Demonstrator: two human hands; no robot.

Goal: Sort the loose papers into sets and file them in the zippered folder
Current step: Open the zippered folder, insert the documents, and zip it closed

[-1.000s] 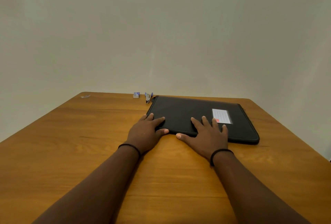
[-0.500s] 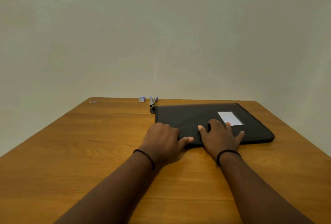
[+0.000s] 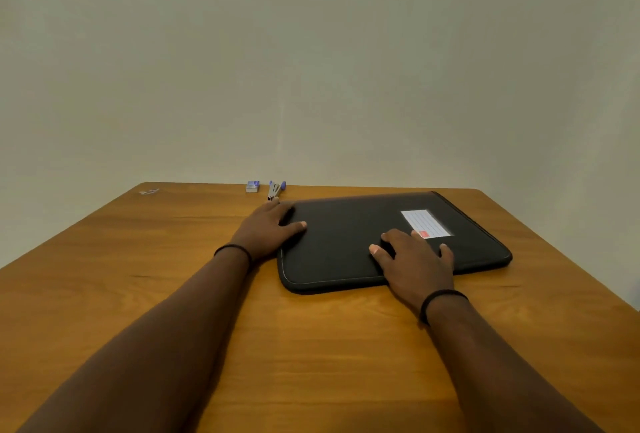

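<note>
A black zippered folder [image 3: 349, 242] lies closed and flat on the wooden table [image 3: 173, 259], with a white lined label [image 3: 426, 223] on its right part. My left hand [image 3: 268, 228] rests at the folder's far left corner, thumb laid on its top. My right hand [image 3: 412, 257] lies flat on the folder's near edge, fingers spread, just below the label. No loose papers are in sight.
A purple-handled stapler [image 3: 275, 189] and a small staple box [image 3: 252, 186] sit at the table's far edge, just beyond my left hand. A small clear scrap [image 3: 149, 192] lies at the far left corner. A plain wall stands behind the table.
The folder has turned and slid so its near left corner points toward me. My left hand moved from the near edge up to the far left corner; my right hand stayed on top.
</note>
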